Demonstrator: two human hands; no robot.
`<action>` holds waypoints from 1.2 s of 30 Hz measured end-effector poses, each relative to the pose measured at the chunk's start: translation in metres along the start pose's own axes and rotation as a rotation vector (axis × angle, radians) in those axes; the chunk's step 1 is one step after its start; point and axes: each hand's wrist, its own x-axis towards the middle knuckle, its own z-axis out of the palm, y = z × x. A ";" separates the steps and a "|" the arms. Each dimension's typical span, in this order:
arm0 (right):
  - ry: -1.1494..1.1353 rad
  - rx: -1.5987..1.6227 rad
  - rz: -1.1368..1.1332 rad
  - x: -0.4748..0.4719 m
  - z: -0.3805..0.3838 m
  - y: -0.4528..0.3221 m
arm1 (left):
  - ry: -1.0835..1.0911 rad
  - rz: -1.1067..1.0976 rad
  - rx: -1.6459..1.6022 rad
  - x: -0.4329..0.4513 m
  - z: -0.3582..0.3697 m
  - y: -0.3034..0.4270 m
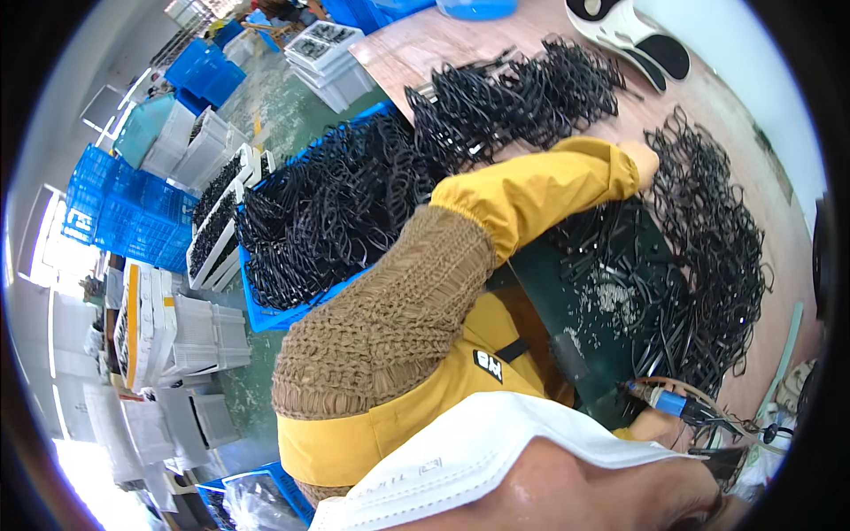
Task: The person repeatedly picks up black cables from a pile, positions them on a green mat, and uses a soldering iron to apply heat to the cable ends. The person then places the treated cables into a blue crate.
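My left hand [643, 163], in a yellow sleeve, reaches across the table to the edge of a long heap of thin black cords or straps [710, 239]. Its fingers are turned away or hidden, so its hold cannot be told. Low on the right, my right hand [654, 423] is partly hidden beside a blue-and-black tool [671, 402] with a hose or cable; whether it grips the tool is unclear. Between the hands lies a dark green mat [564, 299] with loose black strips and small pale bits [614, 297]. Another black cord heap [518, 99] lies beyond my left arm.
A blue crate [265, 322] full of black cords stands against the table [392, 63]. White crates [332, 83] and stacked blue crates [133, 206] stand on the green floor. A white-and-black curved object [631, 40] lies by the wall. A white mask [465, 458] blocks the lower view.
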 end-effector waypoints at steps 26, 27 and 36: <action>-0.020 -0.013 0.037 -0.032 -0.020 -0.035 | 0.095 -0.434 -1.883 -0.226 0.018 -0.003; -0.019 -0.014 0.035 -0.032 -0.020 -0.035 | 0.062 -0.461 -1.862 -0.235 0.021 -0.001; -0.025 -0.019 0.036 -0.034 -0.022 -0.036 | -0.030 -0.305 -1.737 -0.279 0.052 0.008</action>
